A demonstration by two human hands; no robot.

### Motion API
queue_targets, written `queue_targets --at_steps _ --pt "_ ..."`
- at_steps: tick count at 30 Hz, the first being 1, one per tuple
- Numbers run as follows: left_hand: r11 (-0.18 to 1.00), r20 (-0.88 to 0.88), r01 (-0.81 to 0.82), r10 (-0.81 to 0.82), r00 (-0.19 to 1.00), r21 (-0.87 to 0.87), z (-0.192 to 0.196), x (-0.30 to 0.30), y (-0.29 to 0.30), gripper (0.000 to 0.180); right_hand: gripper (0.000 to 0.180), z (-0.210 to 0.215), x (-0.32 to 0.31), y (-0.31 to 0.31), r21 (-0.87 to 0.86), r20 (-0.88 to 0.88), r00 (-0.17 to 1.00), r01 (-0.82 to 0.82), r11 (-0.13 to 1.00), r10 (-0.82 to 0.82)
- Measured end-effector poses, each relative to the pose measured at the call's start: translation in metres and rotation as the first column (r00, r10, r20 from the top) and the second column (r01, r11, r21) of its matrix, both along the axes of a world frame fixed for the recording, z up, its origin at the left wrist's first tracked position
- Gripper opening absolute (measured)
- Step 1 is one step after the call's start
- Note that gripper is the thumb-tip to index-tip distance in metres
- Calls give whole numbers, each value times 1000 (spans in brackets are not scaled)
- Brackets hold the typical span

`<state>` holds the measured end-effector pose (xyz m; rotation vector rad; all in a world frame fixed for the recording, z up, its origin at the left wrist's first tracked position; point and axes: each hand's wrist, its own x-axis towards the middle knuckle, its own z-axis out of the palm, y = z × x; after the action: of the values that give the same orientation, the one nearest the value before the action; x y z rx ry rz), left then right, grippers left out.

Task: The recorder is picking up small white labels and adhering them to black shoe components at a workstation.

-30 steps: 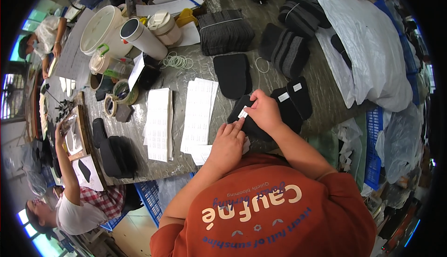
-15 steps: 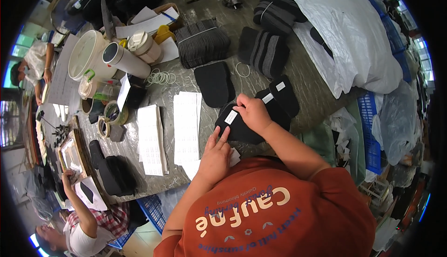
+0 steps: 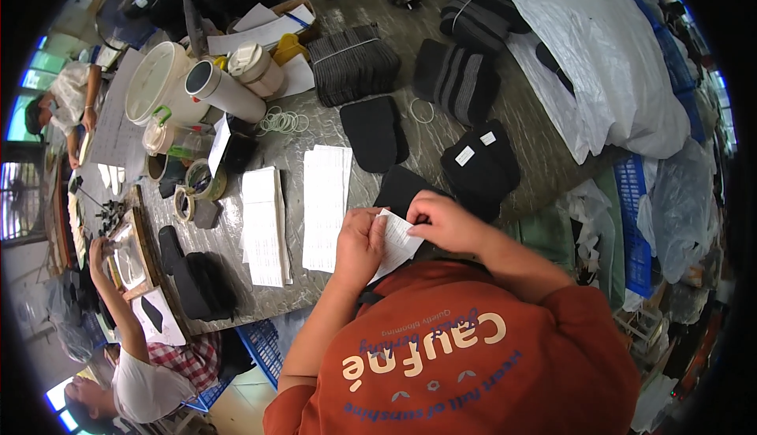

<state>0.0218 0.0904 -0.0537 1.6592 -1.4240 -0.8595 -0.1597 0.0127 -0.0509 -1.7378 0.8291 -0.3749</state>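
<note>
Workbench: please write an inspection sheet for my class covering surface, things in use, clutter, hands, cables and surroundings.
Surface: grey bench, shiny wrinkled covering.
Things in use: white sheet in hand; black pad just beyond it; labelled pads to the right; two paper stacks to the left.
Clutter: bucket, bottle and rubber bands at far left; white bag at far right.
Hands: left hand grips the white sheet; right hand has fingertips at its edge, grip unclear.
Cables: nothing seen.
Surroundings: two co-workers at left; blue crate at right.
</note>
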Motion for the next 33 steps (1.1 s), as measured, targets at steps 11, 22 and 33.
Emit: queue_targets --at_steps 11,22,33 --pt "979 276 -206 201 940 -10 -1 3 9 16 6 2 24 -8 11 154 988 27 1000 -28" --pt "939 444 329 -252 860 -103 -5 -7 16 15 7 -31 21 -38 141 -59 966 256 956 -250" --pt "930 520 368 -317 793 5 -16 -12 19 19 9 -43 25 -32 29 -109 956 276 961 -272"
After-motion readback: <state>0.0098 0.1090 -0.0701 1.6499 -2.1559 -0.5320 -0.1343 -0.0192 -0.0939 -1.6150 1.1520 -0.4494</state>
